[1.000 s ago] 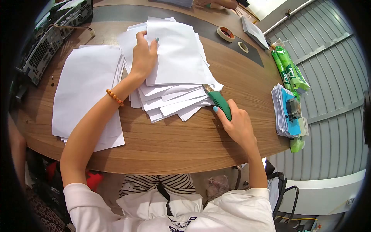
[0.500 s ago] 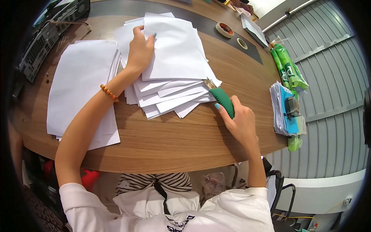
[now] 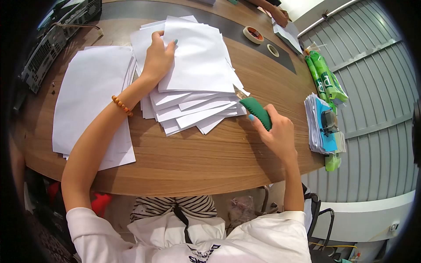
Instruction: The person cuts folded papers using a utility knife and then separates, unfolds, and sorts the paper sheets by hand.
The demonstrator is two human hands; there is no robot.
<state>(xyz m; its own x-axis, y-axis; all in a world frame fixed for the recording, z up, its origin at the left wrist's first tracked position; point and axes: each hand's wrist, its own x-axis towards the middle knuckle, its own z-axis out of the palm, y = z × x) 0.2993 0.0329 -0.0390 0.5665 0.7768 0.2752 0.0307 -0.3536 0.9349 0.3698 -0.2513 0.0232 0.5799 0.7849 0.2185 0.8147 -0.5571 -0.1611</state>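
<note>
My left hand grips the left edge of the top white paper sheet, thumb on top and fingers curled at the edge. Under it lies a loose pile of white paper, its layers fanned unevenly toward me. In my right hand is a green-handled utility knife. Its metal end points at the sheet's near right corner; the very tip is hard to make out against the paper. Left of the pile, a second paper stack lies partly beneath my left forearm.
Two tape rolls lie at the far right. Green packages and a clipped bundle of papers line the right edge. A metal computer chassis stands at the far left. Another person's hand rests near papers at the back.
My right hand and the knife have shifted slightly right, with the handle tilted lower. My left hand keeps its grip on the sheet. At the back, another person's hand has moved over the papers.
</note>
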